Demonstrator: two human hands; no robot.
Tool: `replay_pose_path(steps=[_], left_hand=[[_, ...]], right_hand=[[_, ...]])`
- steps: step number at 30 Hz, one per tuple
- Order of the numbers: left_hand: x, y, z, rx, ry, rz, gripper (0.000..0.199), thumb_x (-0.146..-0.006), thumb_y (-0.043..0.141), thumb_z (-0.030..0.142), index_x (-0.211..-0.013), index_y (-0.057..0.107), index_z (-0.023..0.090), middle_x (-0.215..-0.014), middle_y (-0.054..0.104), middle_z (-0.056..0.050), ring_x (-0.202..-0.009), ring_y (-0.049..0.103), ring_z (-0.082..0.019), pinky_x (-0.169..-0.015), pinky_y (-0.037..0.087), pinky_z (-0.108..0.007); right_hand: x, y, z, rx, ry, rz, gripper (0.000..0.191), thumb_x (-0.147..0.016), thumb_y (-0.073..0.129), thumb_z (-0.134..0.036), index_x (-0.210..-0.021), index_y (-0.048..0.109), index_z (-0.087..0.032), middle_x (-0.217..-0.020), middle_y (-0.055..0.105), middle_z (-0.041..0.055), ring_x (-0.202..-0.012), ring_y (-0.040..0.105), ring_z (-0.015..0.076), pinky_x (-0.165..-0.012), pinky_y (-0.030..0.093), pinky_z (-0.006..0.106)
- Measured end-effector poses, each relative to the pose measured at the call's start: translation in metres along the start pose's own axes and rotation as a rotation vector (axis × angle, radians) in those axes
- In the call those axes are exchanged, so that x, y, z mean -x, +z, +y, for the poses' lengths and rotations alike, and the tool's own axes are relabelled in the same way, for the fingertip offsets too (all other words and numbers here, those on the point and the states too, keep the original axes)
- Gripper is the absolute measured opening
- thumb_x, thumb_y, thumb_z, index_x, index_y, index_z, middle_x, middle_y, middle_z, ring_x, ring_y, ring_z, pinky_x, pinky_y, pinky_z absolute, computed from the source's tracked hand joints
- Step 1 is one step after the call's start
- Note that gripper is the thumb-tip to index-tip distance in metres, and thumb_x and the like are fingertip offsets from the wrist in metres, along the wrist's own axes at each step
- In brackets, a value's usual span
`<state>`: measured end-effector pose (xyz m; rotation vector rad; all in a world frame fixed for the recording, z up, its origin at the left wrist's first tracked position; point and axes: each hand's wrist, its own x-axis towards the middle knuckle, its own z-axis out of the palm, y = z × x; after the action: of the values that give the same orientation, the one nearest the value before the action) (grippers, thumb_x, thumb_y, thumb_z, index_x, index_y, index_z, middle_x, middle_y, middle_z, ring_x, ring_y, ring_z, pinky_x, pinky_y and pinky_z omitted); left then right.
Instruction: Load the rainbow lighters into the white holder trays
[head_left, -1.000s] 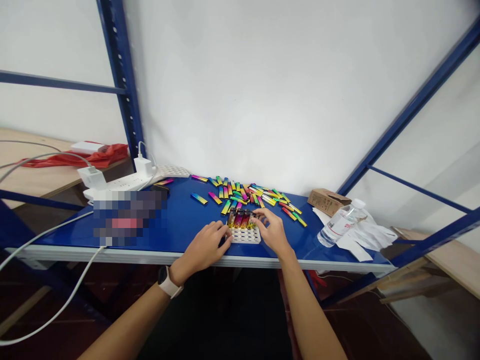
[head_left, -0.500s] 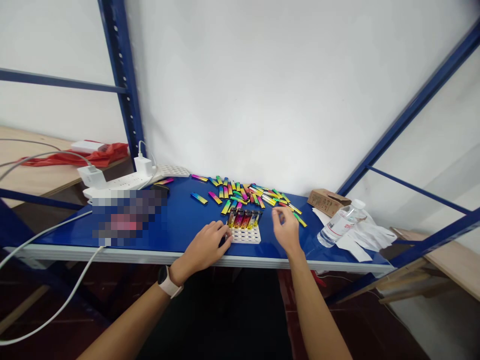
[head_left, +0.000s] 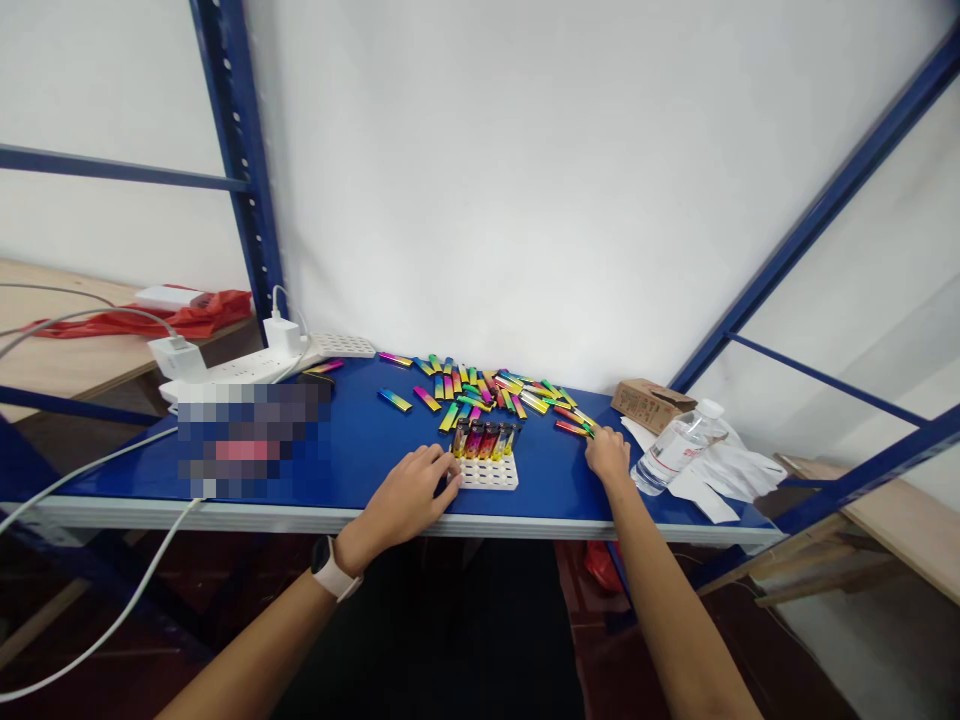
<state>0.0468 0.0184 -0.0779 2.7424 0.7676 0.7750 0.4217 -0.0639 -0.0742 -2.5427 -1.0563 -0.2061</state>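
My left hand (head_left: 405, 497) rests with curled fingers against the left side of a white perforated holder (head_left: 489, 475). Several slim rainbow-coloured metallic sticks (head_left: 484, 440) stand upright in a row at the holder's back. A loose pile of similar sticks (head_left: 487, 392) lies just behind it on the blue shelf top (head_left: 544, 490). My right hand (head_left: 607, 455) is at the pile's right end, its fingertips on a green-tipped stick (head_left: 589, 430). Whether those fingers grip that stick is hidden.
A white power strip (head_left: 240, 367) with plugged-in chargers and cables sits at the shelf's left, beside a pixelated patch (head_left: 251, 440). To the right are a cardboard box (head_left: 651, 405), a water bottle (head_left: 679, 448) and white paper (head_left: 720, 482). Blue steel uprights (head_left: 236, 170) frame the shelf.
My right hand has moved rightward from the holder to the pile's right end, uncovering the upright row. My left hand has stayed at the holder. The view has shifted slightly.
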Motion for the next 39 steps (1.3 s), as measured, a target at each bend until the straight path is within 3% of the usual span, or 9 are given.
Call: replay_pose_path(steps=[9,12,14,17,20,24,29,33,39], left_hand=[[-0.001,0.0,0.0,-0.006,0.005,-0.005,0.024,-0.103,0.041,0.04,-0.1,0.059,0.024,-0.101,0.06,-0.004,-0.097,0.056,-0.023,-0.089,0.044,-0.04],[-0.001,0.0,0.0,-0.007,0.009,-0.007,0.025,-0.103,0.041,0.039,-0.101,0.06,0.024,-0.102,0.061,-0.004,-0.097,0.056,-0.023,-0.09,0.044,-0.041],[-0.001,0.0,0.0,-0.007,0.014,-0.004,0.025,-0.104,0.04,0.039,-0.101,0.06,0.024,-0.102,0.061,-0.004,-0.097,0.056,-0.023,-0.09,0.044,-0.041],[-0.001,0.0,0.0,-0.003,0.018,0.006,0.026,-0.103,0.041,0.039,-0.1,0.06,0.023,-0.1,0.061,-0.005,-0.095,0.056,-0.023,-0.089,0.044,-0.041],[-0.001,0.0,0.0,0.0,0.018,0.01,0.026,-0.103,0.04,0.039,-0.099,0.06,0.023,-0.099,0.061,-0.005,-0.094,0.056,-0.022,-0.088,0.045,-0.041],[-0.001,0.0,-0.001,0.005,0.024,0.018,0.025,-0.103,0.041,0.038,-0.099,0.06,0.023,-0.099,0.061,-0.005,-0.094,0.057,-0.022,-0.088,0.044,-0.04],[-0.001,0.0,0.0,0.001,0.025,0.018,0.023,-0.103,0.042,0.038,-0.099,0.06,0.024,-0.099,0.061,-0.004,-0.095,0.057,-0.023,-0.089,0.044,-0.04],[-0.001,-0.001,0.001,-0.005,0.019,0.017,0.023,-0.103,0.043,0.039,-0.099,0.06,0.024,-0.099,0.061,-0.004,-0.095,0.057,-0.023,-0.089,0.044,-0.039],[-0.001,-0.002,0.002,-0.006,0.015,0.01,0.024,-0.103,0.042,0.039,-0.099,0.061,0.024,-0.1,0.062,-0.004,-0.095,0.057,-0.023,-0.088,0.043,-0.039]], right_hand=[[0.002,-0.013,0.007,-0.28,0.068,0.004,0.023,-0.08,0.059,-0.013,-0.1,0.071,-0.009,-0.105,0.067,0.0232,-0.11,0.063,0.035,-0.096,0.044,0.043],[0.016,-0.016,-0.005,-0.49,0.026,0.052,0.024,-0.087,0.057,-0.026,-0.103,0.067,-0.013,-0.101,0.067,0.0179,-0.105,0.064,0.032,-0.095,0.046,0.042],[0.028,-0.014,-0.017,-0.664,-0.016,0.042,0.028,-0.091,0.053,-0.041,-0.103,0.064,-0.017,-0.089,0.068,0.0106,-0.09,0.066,0.0271,-0.086,0.05,0.039],[0.048,-0.007,-0.04,-0.941,-0.087,-0.053,0.039,-0.091,0.053,-0.059,-0.091,0.058,-0.021,-0.071,0.063,0.0018,-0.065,0.062,0.0197,-0.069,0.053,0.034],[0.066,0.0,-0.066,-1.179,-0.123,-0.147,0.044,-0.086,0.058,-0.066,-0.089,0.054,-0.022,-0.076,0.065,0.0019,-0.065,0.063,0.0174,-0.061,0.053,0.031],[0.083,0.005,-0.088,-1.392,-0.091,-0.249,0.044,-0.082,0.068,-0.063,-0.096,0.055,-0.023,-0.068,0.056,-0.0046,-0.048,0.049,0.0102,-0.043,0.037,0.022],[0.089,0.009,-0.093,-1.529,0.029,-0.295,0.052,-0.088,0.052,-0.071,-0.073,0.051,-0.021,-0.052,0.031,-0.0096,-0.038,0.025,0.0053,-0.037,0.017,0.019],[0.088,0.01,-0.092,-1.568,0.105,-0.299,0.054,-0.089,0.042,-0.07,-0.062,0.037,-0.023,-0.047,0.023,-0.0104,-0.035,0.019,0.0056,-0.035,0.014,0.019],[0.091,0.011,-0.093,-1.548,0.099,-0.299,0.046,-0.089,0.045,-0.06,-0.062,0.04,-0.023,-0.046,0.028,-0.0089,-0.035,0.022,0.0065,-0.035,0.015,0.019]])
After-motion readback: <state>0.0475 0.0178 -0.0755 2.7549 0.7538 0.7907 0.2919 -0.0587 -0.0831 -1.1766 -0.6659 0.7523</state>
